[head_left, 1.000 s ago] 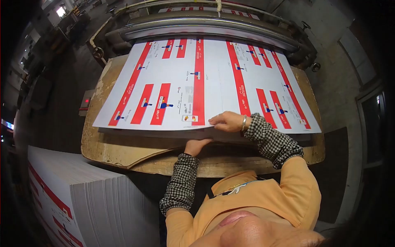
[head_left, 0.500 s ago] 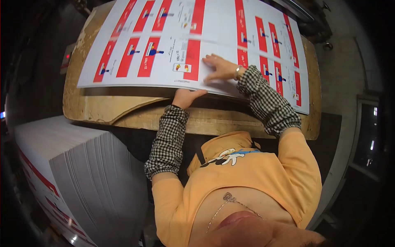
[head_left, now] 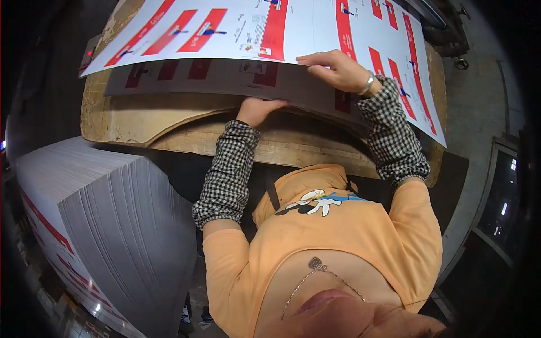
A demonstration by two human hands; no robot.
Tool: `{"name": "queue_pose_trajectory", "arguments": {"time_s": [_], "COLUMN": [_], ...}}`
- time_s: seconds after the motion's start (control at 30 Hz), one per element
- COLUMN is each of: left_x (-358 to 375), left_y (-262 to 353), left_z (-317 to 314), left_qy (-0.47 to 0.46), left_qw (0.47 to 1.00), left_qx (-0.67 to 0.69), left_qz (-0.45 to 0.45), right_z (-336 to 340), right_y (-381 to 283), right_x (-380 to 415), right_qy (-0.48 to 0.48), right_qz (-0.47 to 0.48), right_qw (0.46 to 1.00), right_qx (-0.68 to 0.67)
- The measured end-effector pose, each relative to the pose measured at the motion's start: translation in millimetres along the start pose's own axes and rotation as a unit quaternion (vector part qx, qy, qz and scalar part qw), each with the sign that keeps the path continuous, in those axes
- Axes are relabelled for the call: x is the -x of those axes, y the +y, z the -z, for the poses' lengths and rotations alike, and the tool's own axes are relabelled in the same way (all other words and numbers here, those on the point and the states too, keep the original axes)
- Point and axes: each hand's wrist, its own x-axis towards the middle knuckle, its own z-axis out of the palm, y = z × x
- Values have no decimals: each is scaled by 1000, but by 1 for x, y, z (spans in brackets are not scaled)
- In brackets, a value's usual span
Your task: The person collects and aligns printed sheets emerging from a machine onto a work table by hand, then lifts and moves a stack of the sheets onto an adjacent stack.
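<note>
A large printed sheet [head_left: 304, 34] with red panels is lifted at its near edge, above another printed sheet [head_left: 197, 79] lying in its shadow on the wooden board [head_left: 124, 121]. My right hand [head_left: 338, 69] pinches the lifted sheet's near edge between thumb and fingers, right of the middle. Below it, my left hand [head_left: 259, 110] is at the near edge of the lower sheet, thumb along the top; its fingers are mostly hidden under the edge.
A tall stack of printed sheets [head_left: 129, 219] stands at the lower left, beside my left sleeve. Metal machine parts [head_left: 434, 22] are at the upper right, beyond the board. A framed panel [head_left: 501, 197] is at the far right.
The top sheet's near edge has risen off the sheets below. My right hand has gone from lying spread on the print to gripping that edge, a little further right. My left hand remains at the lower edge.
</note>
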Motion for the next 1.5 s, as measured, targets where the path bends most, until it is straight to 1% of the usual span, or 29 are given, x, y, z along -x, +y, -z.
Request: {"name": "queue_pose_trajectory", "arguments": {"time_s": [0.1,0.17,0.23,0.27,0.3,0.37,0.4,0.43,0.47,0.5,0.57,0.6,0.7,0.73,0.8,0.83,0.87,0.97,1.0,1.03,1.07,1.17,1.2,1.23,1.3,1.33,1.37,1.43,1.5], "left_x": [0,-3,0,3,3,4,3,0,-3,-3,0,1,-1,0,-1,-1,-1,-3,-4,-4,-4,1,2,2,2,1,1,-2,-4], "left_y": [-1,-11,6,12,12,14,8,-1,-8,-4,9,13,7,8,12,11,9,-4,-7,-7,-7,3,3,4,5,3,2,-5,-5], "left_z": [-2,-2,-2,-1,-1,-1,1,2,0,-2,-1,-2,-1,-2,-4,-6,-7,-3,-2,0,1,1,0,0,-1,-1,0,5,5], "left_qy": [7,13,7,5,6,10,12,11,20,19,22,16,1,0,-8,-7,-5,2,2,2,0,-6,-7,-10,-12,-1,-8,-8,3], "left_qw": [1000,999,998,994,993,992,994,994,999,999,999,999,1000,999,996,997,997,999,999,1000,1000,1000,999,999,1000,999,995,987,986], "left_qx": [-28,-40,-7,8,17,11,-31,-72,-21,-15,-3,6,27,43,73,65,56,44,42,-4,-4,8,18,-21,-4,-10,17,-60,-84], "left_qz": [-8,-7,69,108,117,124,101,77,41,44,48,46,12,25,50,51,48,31,26,17,23,25,27,37,9,37,100,152,145], "right_z": [-4,-21,-43,-50,-50,-49,-44,-42,-41,-42,-62,-56,-66,-70,-70,-69,-65,-56,-48,-38,-30,-7,-8,-11,-25,-39,-51,-58,-58], "right_y": [-9,2,16,23,23,25,23,28,35,45,83,79,55,42,35,34,36,34,31,26,21,-4,-5,-5,2,14,27,25,27], "right_x": [8,10,11,12,11,9,5,1,-8,-17,-33,-38,-23,-15,-3,0,1,-3,-4,-4,-4,3,5,7,11,12,14,16,17], "right_qy": [3,-13,-22,-50,-64,-87,-109,-110,-80,-51,135,100,-3,-72,-77,-79,-73,-106,-95,-84,-73,6,0,-4,-4,20,41,3,-4], "right_qz": [0,-4,-7,-41,-41,-40,-61,-85,-110,-134,-106,-205,-103,-99,-83,-74,-66,-59,-58,-58,-58,-4,-2,0,12,37,62,39,19], "right_qw": [1000,1000,1000,998,997,995,992,990,991,990,983,974,989,981,979,977,986,988,993,995,994,1000,1000,1000,1000,999,997,999,1000], "right_qx": [11,-5,-9,-26,-18,1,-1,-27,-15,-2,65,13,103,151,172,186,133,97,50,1,-49,-5,-1,5,-9,-5,-3,22,-5]}}
